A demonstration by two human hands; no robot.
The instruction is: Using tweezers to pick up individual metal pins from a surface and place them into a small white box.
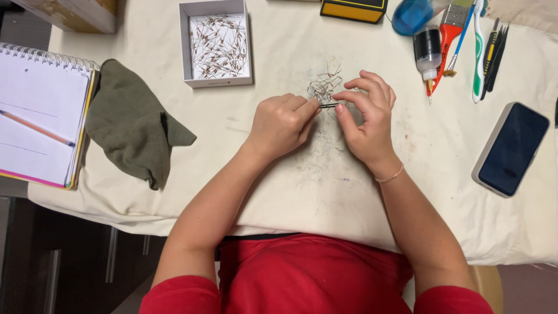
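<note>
Lying at far left: spiral notebook (40,110), then green cloth (131,125) and white box (216,43). Left hand (282,125) pinches slim tweezers (329,105); right hand (366,119) grasps their tip beside the wire-lead pile (325,84). Phone (511,148) lies rightmost.

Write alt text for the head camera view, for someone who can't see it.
Seen from above, a person's left hand and right hand pinch a thin dark tool beside a small pile of wire parts on a cream cloth-covered table. Around lie a white box of similar parts, a green rag, a spiral notebook and a phone.
</note>
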